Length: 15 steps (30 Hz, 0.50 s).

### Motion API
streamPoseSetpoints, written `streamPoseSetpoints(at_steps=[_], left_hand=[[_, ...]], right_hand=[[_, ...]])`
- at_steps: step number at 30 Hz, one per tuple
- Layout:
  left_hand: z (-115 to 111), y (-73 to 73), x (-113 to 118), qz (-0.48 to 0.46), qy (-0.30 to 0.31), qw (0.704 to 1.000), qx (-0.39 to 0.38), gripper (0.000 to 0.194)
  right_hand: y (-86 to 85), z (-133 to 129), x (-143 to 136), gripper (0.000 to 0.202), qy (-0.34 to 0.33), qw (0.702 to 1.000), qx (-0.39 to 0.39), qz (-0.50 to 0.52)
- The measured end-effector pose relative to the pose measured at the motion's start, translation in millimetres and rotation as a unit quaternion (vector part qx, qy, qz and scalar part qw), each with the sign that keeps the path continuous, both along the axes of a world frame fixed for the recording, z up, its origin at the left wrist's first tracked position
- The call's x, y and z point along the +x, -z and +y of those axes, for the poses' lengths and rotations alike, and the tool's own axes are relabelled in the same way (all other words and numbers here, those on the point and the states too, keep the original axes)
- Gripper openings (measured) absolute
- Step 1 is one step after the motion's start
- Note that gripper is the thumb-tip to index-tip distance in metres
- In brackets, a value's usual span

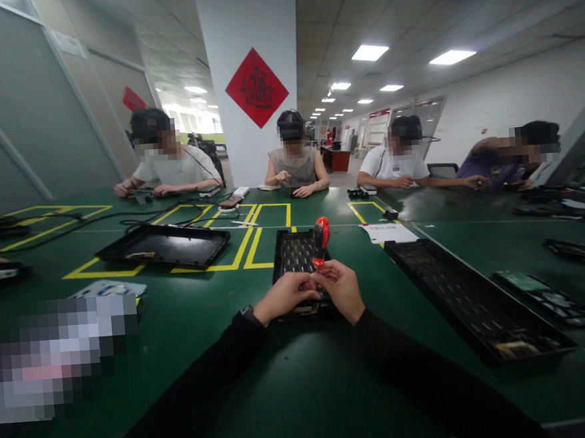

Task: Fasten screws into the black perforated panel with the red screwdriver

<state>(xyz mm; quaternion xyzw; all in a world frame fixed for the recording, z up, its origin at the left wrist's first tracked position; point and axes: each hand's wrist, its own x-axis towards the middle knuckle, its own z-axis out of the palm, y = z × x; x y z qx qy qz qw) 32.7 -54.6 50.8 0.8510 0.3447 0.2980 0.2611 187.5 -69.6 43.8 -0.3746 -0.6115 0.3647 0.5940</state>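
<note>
Two hands, one upright red-black screwdriver, one black casing beneath

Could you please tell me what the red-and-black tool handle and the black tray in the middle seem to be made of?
The tool handle looks like plastic, perhaps part rubber: its red top is shiny. The black tray seems dull moulded plastic, judging by its patterned floor and raised rim, though painted metal is possible.

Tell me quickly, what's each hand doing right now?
Left hand: closed over the black tray; whether it holds anything cannot be told.
Right hand: closed, apparently holding the upright screwdriver low down.
</note>
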Motion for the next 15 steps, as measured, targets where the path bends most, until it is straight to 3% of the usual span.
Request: streamPoseSetpoints(at_steps=[6,15], left_hand=[[-1.8,-2.6,-1.2,0.001,0.008,1.0,0.0,0.022],[-1.1,-1.5,-2.8,0.003,0.049,0.998,0.031,0.018]], right_hand=[[3.1,-0.3,1.8,0.02,0.025,1.0,0.014,0.002],[2.0,-5.4,1.6,0.019,-0.014,1.0,0.02,0.003]])
